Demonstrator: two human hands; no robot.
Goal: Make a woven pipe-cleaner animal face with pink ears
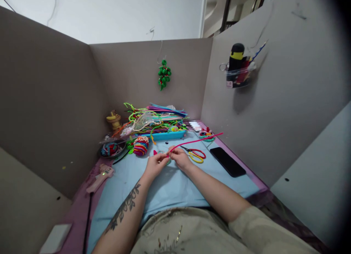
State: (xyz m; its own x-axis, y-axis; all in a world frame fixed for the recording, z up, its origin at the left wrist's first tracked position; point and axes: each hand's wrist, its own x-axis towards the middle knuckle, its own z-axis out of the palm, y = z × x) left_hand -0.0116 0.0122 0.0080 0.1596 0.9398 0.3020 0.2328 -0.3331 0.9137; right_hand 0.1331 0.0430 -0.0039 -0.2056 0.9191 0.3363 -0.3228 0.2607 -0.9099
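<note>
Over the middle of the blue cloth, my left hand [157,165] and my right hand [178,159] meet with fingers closed in a pinch. A bright pink-red pipe cleaner [199,139] runs from between my fingertips, its long free end sloping up to the right. Both hands grip it near its lower end. A small green fuzzy piece [169,161] shows just under the fingertips, mostly hidden, so I cannot tell which hand bears it. Scissors [196,156] with one red and one yellow handle lie right beside my right hand.
A blue tray [171,135] heaped with colourful pipe cleaners stands at the back. Left of it are a striped ball [140,146] and a dark bowl [112,148]. A pink glue gun [100,179] lies at left, a black phone [227,161] at right. Grey partitions [150,71] surround the table.
</note>
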